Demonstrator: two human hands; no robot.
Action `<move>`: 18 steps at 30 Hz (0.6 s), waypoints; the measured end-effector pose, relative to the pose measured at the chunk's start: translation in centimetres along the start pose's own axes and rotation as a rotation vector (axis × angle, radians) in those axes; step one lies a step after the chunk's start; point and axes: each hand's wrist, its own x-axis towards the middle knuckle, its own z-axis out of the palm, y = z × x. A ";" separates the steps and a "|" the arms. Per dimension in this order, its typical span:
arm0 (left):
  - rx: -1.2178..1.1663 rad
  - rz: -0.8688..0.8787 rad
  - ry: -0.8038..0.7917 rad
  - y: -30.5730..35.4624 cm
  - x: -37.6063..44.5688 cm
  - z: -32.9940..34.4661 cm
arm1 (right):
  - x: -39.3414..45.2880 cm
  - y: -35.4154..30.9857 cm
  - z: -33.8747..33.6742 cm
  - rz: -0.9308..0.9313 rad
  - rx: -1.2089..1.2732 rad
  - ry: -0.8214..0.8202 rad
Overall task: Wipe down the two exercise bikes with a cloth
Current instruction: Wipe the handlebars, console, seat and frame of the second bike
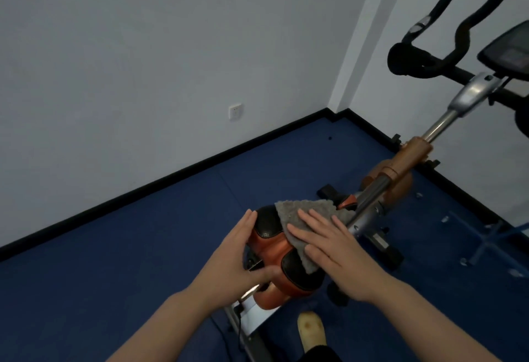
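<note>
The right hand [329,244] lay flat, with the fingers straight and a little spread, and it pressed a grey cloth [303,218] onto the orange and black saddle [274,247] of the exercise bike [400,167]. The cloth covered the front right part of the saddle and hung down a little over its side. The left hand [243,253] held the saddle from the left side, with the fingers straight along it and the thumb under the back edge, I think to keep it steady.

The task seemed to be in an early or middle stage: only the saddle was under the cloth. The black handlebars [429,61], the console [509,52] and the silver post [446,121] were not touched at this moment, and whether they were already clean I could not tell. A second bike was not clearly in view, so it probably remained to do.
</note>
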 end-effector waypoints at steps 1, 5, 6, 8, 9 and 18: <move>0.035 0.036 0.008 0.1 0.0 -0.2 | 0.3 -0.3 0.1 0.037 0.027 0.046; 0.240 0.186 0.070 1.0 0.4 1.0 | 2.4 -3.3 1.9 0.323 0.023 0.302; 0.256 0.193 0.076 1.1 0.5 1.6 | 2.3 -4.3 3.0 0.386 0.028 0.364; 0.279 0.207 0.080 0.9 0.4 2.4 | 0.9 -5.9 5.0 0.429 0.052 0.431; 0.291 0.213 0.079 0.6 0.3 2.5 | -0.1 -6.1 5.7 0.429 0.060 0.419; 0.258 0.202 0.134 0.7 0.1 3.0 | -0.3 -7.8 7.1 0.603 0.270 0.456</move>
